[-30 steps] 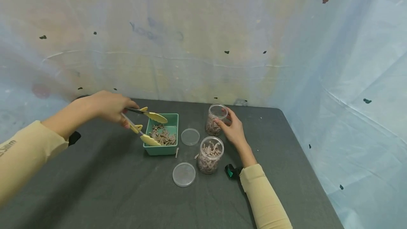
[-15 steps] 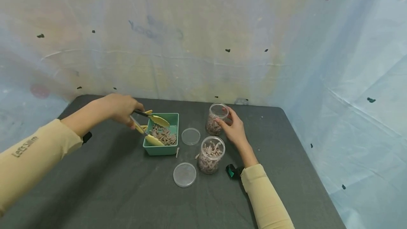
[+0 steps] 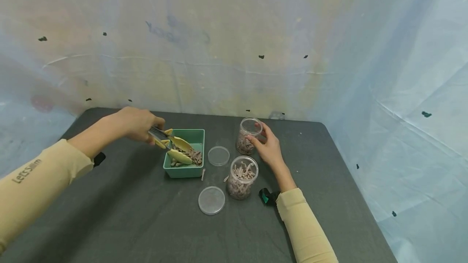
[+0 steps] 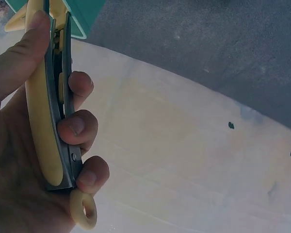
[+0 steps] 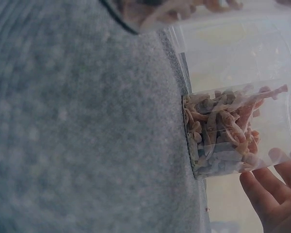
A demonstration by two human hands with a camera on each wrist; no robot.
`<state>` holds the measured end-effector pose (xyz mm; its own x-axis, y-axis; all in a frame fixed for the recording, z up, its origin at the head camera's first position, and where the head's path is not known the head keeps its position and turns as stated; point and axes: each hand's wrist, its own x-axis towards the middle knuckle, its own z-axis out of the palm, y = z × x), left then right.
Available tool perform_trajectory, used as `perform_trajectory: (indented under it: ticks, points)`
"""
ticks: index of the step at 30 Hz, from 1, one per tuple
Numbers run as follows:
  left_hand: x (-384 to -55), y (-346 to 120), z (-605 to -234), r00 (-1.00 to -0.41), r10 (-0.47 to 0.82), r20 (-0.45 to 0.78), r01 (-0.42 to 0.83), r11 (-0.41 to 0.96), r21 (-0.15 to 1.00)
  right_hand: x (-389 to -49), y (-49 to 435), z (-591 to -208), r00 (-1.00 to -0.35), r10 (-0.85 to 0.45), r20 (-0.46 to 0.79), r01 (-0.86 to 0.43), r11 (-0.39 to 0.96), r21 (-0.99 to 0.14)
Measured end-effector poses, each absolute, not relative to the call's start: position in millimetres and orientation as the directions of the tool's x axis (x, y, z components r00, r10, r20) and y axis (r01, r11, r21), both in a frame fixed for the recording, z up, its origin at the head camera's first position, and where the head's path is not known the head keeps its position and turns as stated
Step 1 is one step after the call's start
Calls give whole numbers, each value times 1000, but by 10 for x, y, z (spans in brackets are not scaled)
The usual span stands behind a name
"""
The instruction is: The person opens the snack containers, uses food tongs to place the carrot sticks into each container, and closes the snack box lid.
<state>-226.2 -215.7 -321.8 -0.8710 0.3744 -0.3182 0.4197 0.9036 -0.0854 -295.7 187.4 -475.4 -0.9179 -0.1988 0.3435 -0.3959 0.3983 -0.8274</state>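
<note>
My left hand (image 3: 137,124) grips yellow-and-metal kitchen tongs (image 3: 180,157), fingers and thumb wrapped round the handles in the left wrist view. The scalloped tips, drawn close together, reach down into a green rectangular tub (image 3: 186,173) among grey-brown dried strips (image 3: 196,156). My right hand (image 3: 268,146) holds the back clear plastic jar (image 3: 244,143), thumb in front and fingers round the far side. That jar stands upright and uncovered; strips fill its lower part (image 5: 223,131). In front of it, another uncovered clear jar (image 3: 239,188) is filled with strips to near its rim.
One clear round lid (image 3: 218,156) lies between tub and back jar, another lid (image 3: 211,200) left of the front jar. A loose strip (image 3: 203,174) lies beside the tub. A black strap piece (image 3: 265,196) sits by the right wrist. Plastic sheeting (image 3: 204,84) hangs behind the table.
My left hand has moved right with the tongs, over the tub. The tong tips, spread wide before, have dropped into the strips and closed together. The right hand and jar have stayed put.
</note>
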Motion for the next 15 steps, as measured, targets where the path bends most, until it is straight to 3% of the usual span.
perform_trajectory:
  ticks: [15]
  points:
    - [-2273,-2287,-3322,-860,440,-258,474,876,-87,-2959,1846,-4776,-920,-190,343,-391,388,-834]
